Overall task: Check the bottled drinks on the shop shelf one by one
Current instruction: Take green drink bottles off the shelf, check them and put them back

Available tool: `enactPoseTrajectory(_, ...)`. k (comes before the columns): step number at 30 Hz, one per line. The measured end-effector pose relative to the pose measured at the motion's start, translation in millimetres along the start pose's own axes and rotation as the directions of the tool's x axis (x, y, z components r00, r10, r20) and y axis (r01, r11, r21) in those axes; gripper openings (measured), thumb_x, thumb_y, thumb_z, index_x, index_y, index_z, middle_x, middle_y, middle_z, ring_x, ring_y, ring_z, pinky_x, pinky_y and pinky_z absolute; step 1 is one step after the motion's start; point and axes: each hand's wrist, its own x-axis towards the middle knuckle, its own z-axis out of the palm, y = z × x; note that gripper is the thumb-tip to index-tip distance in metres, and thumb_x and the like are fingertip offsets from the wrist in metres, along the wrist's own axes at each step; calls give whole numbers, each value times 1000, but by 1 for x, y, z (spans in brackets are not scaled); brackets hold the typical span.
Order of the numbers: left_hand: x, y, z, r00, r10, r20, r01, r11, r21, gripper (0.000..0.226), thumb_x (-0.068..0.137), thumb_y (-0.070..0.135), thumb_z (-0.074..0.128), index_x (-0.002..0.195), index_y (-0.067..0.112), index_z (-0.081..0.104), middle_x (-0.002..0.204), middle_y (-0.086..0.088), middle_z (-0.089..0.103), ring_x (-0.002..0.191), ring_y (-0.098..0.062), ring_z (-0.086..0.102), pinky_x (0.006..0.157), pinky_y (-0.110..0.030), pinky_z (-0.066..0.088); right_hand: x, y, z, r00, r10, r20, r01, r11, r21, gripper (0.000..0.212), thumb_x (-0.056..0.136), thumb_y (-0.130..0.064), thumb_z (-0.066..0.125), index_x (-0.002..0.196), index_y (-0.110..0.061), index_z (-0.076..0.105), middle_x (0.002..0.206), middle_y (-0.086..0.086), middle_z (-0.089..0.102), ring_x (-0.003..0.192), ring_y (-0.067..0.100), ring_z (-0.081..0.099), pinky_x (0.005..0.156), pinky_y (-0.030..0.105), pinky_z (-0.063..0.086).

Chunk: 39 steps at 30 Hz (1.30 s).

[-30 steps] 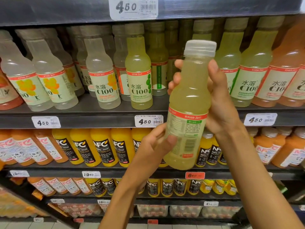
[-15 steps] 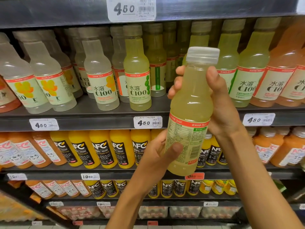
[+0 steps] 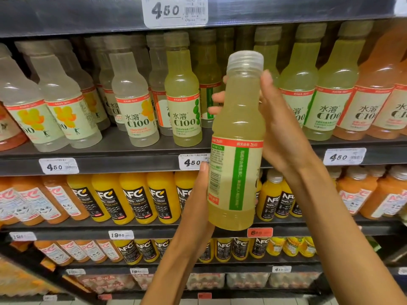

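I hold a pale green C100 drink bottle (image 3: 236, 119) upright in front of the shelf, its clear cap on top and the label's green stripe and barcode facing me. My right hand (image 3: 279, 128) grips the bottle's upper body, fingers wrapped behind it and thumb on the near side. My left hand (image 3: 198, 194) holds the lower labelled part from the left, thumb lying up along the label edge. Behind stand rows of C100 bottles (image 3: 182, 102) on the shop shelf (image 3: 123, 161).
Clear-white C100 bottles (image 3: 130, 106) stand to the left, orange-pink ones (image 3: 372, 102) to the right. Orange NFC juice bottles (image 3: 136, 199) fill the shelf below, with smaller bottles lower down. Price tags reading 4.50 (image 3: 58, 166) hang on the shelf edges.
The bottle has turned in my hands, so the green stripe now faces me beside the barcode. My left thumb has slid from the label's front to its left edge.
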Motion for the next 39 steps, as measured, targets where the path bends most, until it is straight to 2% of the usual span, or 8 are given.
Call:
enactPoseTrajectory(8,4,6,-4,982,152,-113,-127,971,204,57,91,67,24,120,35,62,113,9,70,109,-6,63,95,-38,48,3,-11,8,998,-67,-2,67,996,56,32,99,-26,41,114,-4,57,97,8,71,85,16,67,75,31,57)
enactPoseTrajectory(13,10,10,6,952,294,-86,-255,915,314,49,67,56,61,111,35,55,102,16,70,93,0,67,68,-11,51,8,-12,13,990,-80,-120,68,993,-94,22,96,-25,54,109,-9,61,97,8,72,86,15,68,74,30,57)
enactPoseTrajectory(17,15,11,1,972,221,-79,-201,957,211,51,63,55,64,108,32,61,100,10,74,93,-6,69,70,-16,53,10,-15,11,996,-44,-84,33,991,-129,31,98,-27,50,117,-4,60,98,7,70,88,14,67,79,29,56)
enactPoseTrajectory(22,21,11,-3,996,84,-19,-82,993,81,99,51,75,72,130,17,52,114,-8,70,106,-29,66,95,-53,49,15,-13,8,996,-64,-56,56,989,-137,36,100,-20,46,130,-1,50,104,11,68,94,21,67,81,33,55)
enactPoseTrajectory(25,29,14,-2,991,132,5,-132,987,91,95,55,73,72,128,17,52,114,-6,71,107,-25,66,94,-47,51,21,-16,9,995,-90,-53,83,989,-121,34,99,-16,47,129,1,50,103,13,69,92,23,67,79,32,56)
enactPoseTrajectory(31,48,20,-9,913,373,-167,-327,912,249,40,83,41,62,120,32,50,111,18,68,107,1,62,85,-15,50,30,-26,9,978,-172,-119,163,983,-81,44,94,-6,55,135,5,43,98,4,68,89,13,66,82,29,53)
enactPoseTrajectory(36,62,13,-7,886,443,-140,-331,813,480,75,70,32,75,136,20,41,121,12,60,111,0,58,90,-19,50,35,-25,11,974,-187,-128,165,972,-167,50,90,-8,61,137,-2,43,117,14,65,100,19,66,85,31,53)
enactPoseTrajectory(39,61,6,-11,878,450,-163,-338,825,453,72,71,24,81,133,20,46,117,16,64,108,3,59,84,-11,49,34,-18,7,976,-177,-124,149,967,-207,50,90,-9,62,136,-5,43,122,14,64,105,20,66,85,29,54)
